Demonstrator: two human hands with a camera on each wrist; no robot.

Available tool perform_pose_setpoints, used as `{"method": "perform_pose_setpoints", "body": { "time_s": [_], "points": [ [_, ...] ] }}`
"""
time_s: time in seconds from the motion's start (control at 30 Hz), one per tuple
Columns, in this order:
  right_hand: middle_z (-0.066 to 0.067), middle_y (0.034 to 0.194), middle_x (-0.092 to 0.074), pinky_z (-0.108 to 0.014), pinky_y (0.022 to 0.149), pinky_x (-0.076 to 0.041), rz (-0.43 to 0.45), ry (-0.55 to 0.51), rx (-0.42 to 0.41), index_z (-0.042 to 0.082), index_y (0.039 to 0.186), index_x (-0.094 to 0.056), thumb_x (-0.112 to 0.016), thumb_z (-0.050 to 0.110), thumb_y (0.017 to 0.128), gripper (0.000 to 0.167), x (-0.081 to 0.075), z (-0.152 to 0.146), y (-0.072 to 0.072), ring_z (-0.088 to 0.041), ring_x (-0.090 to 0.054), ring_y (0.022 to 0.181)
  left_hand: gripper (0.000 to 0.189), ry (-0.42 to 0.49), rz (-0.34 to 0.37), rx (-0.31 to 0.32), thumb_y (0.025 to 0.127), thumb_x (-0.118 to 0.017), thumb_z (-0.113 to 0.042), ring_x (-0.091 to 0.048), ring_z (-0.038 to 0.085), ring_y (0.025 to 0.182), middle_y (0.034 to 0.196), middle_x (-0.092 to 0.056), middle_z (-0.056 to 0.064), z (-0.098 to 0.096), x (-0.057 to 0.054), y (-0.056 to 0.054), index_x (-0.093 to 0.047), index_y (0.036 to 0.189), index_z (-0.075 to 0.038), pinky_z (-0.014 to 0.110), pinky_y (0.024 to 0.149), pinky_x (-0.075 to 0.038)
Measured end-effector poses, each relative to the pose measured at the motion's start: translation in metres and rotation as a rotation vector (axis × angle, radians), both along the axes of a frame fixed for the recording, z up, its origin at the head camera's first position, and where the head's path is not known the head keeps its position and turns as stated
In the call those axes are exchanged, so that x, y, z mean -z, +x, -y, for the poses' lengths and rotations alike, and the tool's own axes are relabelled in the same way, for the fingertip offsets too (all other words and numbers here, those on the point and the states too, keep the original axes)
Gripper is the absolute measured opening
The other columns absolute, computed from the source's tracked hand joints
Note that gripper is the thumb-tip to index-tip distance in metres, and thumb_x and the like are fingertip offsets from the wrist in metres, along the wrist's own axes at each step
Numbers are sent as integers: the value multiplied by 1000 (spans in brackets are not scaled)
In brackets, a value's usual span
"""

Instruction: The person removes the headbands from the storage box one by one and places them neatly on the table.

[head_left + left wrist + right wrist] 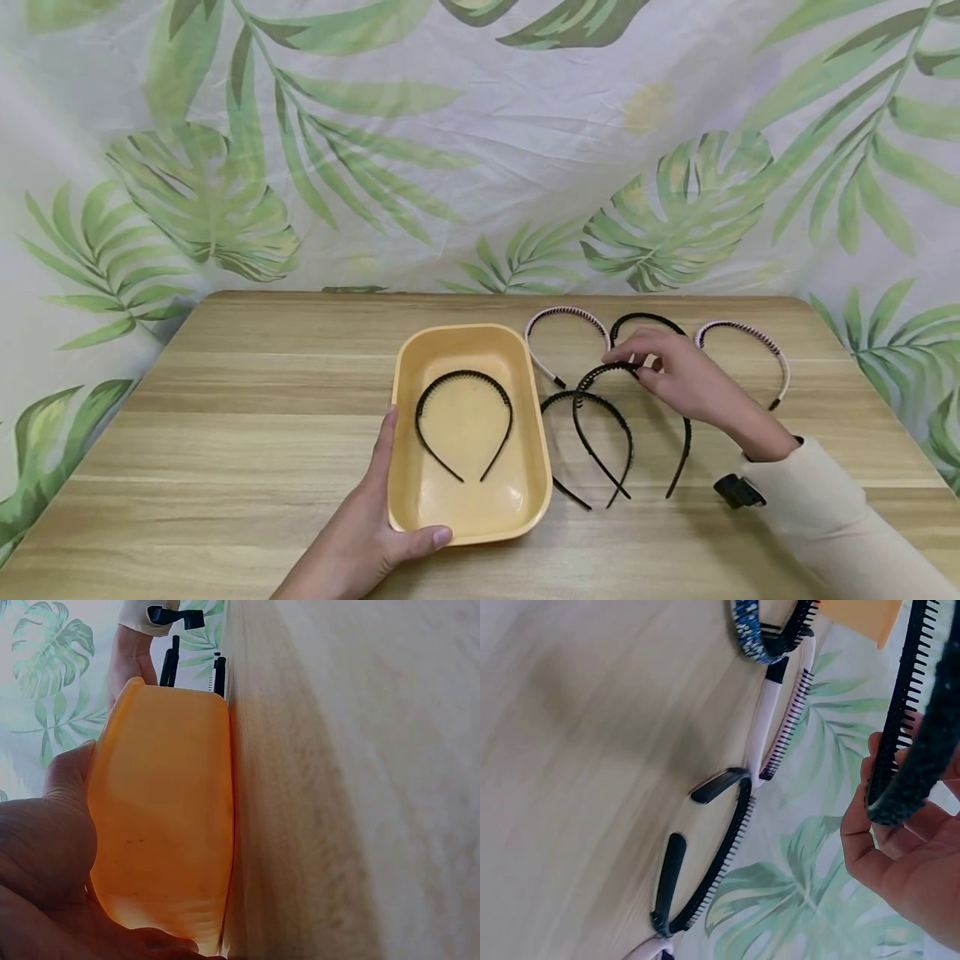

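My left hand [360,521] grips a yellow plastic tray [542,467] at its near left corner, thumb over the front rim and fingers along the left wall. Inside the tray lies one black toothed headband [510,417]. To the right, my right hand [678,375] pinches another black headband [596,457] by its curved top, its ends pointing toward the near side. The right wrist view shows this headband [937,735] up close, with comb teeth inside and a dark textured outer face. The tray wall [165,787] fills much of the left wrist view.
Beneath and around my right hand lie a black headband with a speckled band [630,437], another black headband [686,450], and two pale pink ones, a left one [566,309] and a right one [783,371]. A leaf-print cloth [525,167] hangs behind the wooden table [262,433].
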State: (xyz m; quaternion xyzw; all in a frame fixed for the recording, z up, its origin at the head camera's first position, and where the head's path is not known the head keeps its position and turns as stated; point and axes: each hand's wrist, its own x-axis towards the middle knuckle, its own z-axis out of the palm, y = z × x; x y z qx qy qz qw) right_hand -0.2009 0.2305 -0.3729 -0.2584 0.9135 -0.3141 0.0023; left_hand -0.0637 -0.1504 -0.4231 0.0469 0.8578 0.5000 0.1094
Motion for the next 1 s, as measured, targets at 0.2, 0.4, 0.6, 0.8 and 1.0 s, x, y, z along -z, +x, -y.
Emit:
{"method": "perform_pose_setpoints", "body": {
  "time_s": [0.2, 0.4, 0.6, 0.8, 1.0],
  "points": [
    [-8, 111, -73, -26, 73, -48, 38, 18, 23, 9, 114, -80, -56, -18, 87, 45, 4, -12, 2, -22, -61, 96, 143, 31, -31, 14, 71, -96, -41, -49, 26, 141, 176, -15, 8, 0, 1, 0, 9, 168, -34, 14, 110, -34],
    [-10, 113, -75, -25, 72, -49, 52, 22, 25, 8, 112, -80, -56, -18, 85, 45, 9, -22, 4, -23, -61, 97, 143, 45, -19, 14, 71, -96, -41, -48, 26, 142, 177, -13, 7, 0, 0, 0, 9, 168, -34, 13, 110, -33],
    [-9, 109, -76, -26, 73, -51, 61, 34, 34, 7, 110, -80, -58, -18, 84, 42, 17, -31, 4, -20, -63, 94, 143, 52, -16, 13, 71, -96, -40, -50, 25, 140, 176, -16, 8, 1, 1, 0, 9, 168, -35, 13, 110, -34],
    [-7, 104, -76, -26, 75, -52, 81, 41, 38, 8, 109, -81, -57, -18, 82, 44, 24, -38, 3, -18, -63, 94, 143, 64, -10, 15, 71, -96, -39, -50, 24, 138, 176, -15, 7, 0, 1, 0, 9, 168, -35, 12, 109, -34],
    [-6, 104, -76, -26, 78, -54, 71, 53, 38, 6, 108, -81, -58, -20, 80, 44, 30, -43, 2, -17, -64, 94, 143, 56, 3, 11, 71, -96, -39, -51, 23, 139, 176, -14, 6, 0, 0, 0, 9, 168, -35, 13, 109, -34]
  ]
}}
